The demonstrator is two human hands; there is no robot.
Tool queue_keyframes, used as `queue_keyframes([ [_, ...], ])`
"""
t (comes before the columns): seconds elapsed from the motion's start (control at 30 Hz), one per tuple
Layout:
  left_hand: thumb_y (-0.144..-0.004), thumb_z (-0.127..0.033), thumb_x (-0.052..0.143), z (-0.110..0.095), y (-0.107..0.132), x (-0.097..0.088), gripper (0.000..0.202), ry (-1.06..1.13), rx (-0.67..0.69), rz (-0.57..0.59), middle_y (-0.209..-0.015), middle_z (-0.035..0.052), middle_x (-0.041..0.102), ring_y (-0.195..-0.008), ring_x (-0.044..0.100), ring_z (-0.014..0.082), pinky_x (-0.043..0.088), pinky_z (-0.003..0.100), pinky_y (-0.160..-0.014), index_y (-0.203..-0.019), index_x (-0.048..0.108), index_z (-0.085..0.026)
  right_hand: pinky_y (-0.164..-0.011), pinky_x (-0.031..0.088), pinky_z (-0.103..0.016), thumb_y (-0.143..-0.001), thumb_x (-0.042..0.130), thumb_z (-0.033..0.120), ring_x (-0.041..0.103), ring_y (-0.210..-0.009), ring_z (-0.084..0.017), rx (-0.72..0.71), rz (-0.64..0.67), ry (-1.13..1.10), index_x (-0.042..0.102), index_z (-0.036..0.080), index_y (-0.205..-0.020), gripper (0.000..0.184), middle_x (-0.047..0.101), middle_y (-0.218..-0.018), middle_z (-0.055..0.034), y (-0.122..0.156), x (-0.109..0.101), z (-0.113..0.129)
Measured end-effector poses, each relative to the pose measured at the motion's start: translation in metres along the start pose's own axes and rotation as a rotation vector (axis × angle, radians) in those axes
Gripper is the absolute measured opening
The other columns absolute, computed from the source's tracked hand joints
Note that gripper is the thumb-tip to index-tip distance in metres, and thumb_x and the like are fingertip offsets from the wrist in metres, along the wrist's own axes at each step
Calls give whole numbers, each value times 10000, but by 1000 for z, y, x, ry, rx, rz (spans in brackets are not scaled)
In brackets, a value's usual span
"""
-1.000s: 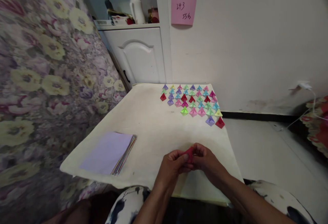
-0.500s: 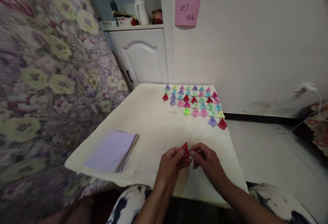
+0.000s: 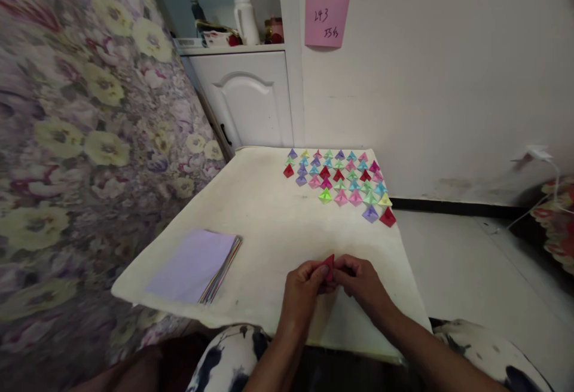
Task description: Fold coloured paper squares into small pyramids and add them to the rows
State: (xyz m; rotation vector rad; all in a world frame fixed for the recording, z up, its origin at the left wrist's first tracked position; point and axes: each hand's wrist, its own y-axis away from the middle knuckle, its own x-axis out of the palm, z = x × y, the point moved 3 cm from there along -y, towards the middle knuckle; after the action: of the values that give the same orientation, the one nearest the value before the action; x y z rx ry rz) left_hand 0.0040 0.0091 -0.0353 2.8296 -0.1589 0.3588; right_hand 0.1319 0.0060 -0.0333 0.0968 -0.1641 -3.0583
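Note:
A small red folded paper (image 3: 330,265) is held just above the near part of the table. My left hand (image 3: 307,287) pinches it between thumb and fingers. From the other side, my right hand (image 3: 360,275) closes thumb and forefinger on its right edge. The paper's pointed tip stands up between the hands, while its lower part is hidden by fingers. Farther back lie rows of small folded paper pieces in many colours, among them a red piece (image 3: 388,217) and a purple piece (image 3: 370,214) at the near right end.
A stack of coloured paper (image 3: 192,266), purple sheet on top, lies at the table's left. The cream-covered table (image 3: 264,219) meets a wall bearing a pink note (image 3: 327,15). Behind stands a white cabinet (image 3: 246,96); a floral curtain (image 3: 103,141) hangs left.
My right hand has come in against the red paper, closing the small gap to my left hand. Both hands and the paper have shifted slightly right and toward me.

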Motion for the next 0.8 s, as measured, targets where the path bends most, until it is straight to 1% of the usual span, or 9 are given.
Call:
queue_keyframes([
  [0.1,-638,-349,706,-1,1,1,250,-25,-11,-2,-593,23,643,-540,587,135,513,273,-593,-712,680,-112,-445,348,-211,-689,558,209,457,-480,-98,-13,9,15,625,176,-637,91,569,-569,17,1,-1,1],
  [0.23,-663,-342,682,-1,1,2,243,-87,16,6,-572,23,640,-546,587,137,491,246,-557,-748,688,-114,-423,336,-207,-686,541,217,427,-433,-82,42,37,-37,592,166,-581,128,555,-525,24,2,2,-1],
  [0.33,-679,-314,666,0,1,2,195,-106,29,15,-552,11,627,-531,577,128,476,233,-543,-719,684,-125,-410,334,-201,-667,577,226,420,-406,-76,86,7,-84,556,164,-558,128,531,-473,37,1,2,-5],
  [0.43,-691,-302,657,0,0,-1,183,-112,36,18,-567,13,638,-538,585,133,478,243,-558,-737,686,-127,-431,375,-208,-662,598,218,467,-427,-89,74,-14,-105,560,164,-585,102,545,-480,34,0,2,-5],
  [0.53,-691,-315,663,-2,-2,-4,212,-93,35,11,-600,32,660,-557,607,149,489,265,-580,-759,682,-116,-519,441,-234,-717,559,228,538,-518,-112,31,69,-122,624,157,-701,99,600,-577,7,1,1,0],
  [0.63,-653,-331,702,-2,-3,-6,239,-22,-42,8,-603,41,663,-545,614,147,493,261,-571,-725,671,-105,-568,462,-250,-754,534,240,561,-571,-124,3,145,-75,642,157,-768,137,615,-631,-5,3,-3,7],
  [0.7,-628,-330,728,0,-3,-6,255,46,-107,7,-611,44,663,-529,607,129,486,237,-549,-713,663,-98,-525,445,-236,-750,548,231,534,-537,-114,-15,105,10,638,160,-764,116,589,-602,6,3,-9,11],
  [0.77,-629,-328,734,0,-1,-5,263,125,-158,18,-623,45,659,-515,595,108,474,208,-525,-715,655,-93,-476,416,-219,-742,565,228,493,-505,-101,-49,20,86,631,163,-768,96,563,-592,15,2,-15,14],
  [0.8,-636,-328,732,1,0,-4,263,161,-182,29,-622,44,653,-507,588,97,467,197,-515,-713,650,-90,-461,407,-214,-736,573,225,478,-499,-95,-67,-19,102,629,167,-798,101,568,-623,13,2,-17,15],
])
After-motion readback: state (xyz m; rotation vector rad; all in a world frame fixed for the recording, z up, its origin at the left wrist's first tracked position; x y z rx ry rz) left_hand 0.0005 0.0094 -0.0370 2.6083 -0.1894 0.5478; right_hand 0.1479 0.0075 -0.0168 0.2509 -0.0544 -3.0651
